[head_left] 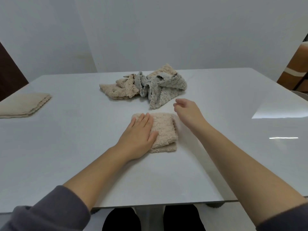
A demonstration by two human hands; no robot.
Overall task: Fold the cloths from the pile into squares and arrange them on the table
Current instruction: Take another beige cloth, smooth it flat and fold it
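A beige cloth [164,130] folded into a small square lies at the middle of the white table [66,147]. My left hand [139,134] rests flat on its left half, fingers spread. My right hand [187,110] hovers just right of the cloth's far corner, fingers loosely curled, holding nothing. Behind them sits a crumpled pile [146,85] of beige and grey cloths, a grey corner reaching toward my right hand. At the table's left edge lies a folded beige cloth [23,105].
A white wall stands right behind the table. A brown piece of furniture [295,67] shows at the right edge. The table's near edge runs above my knees. Bright reflections lie on the table's right side.
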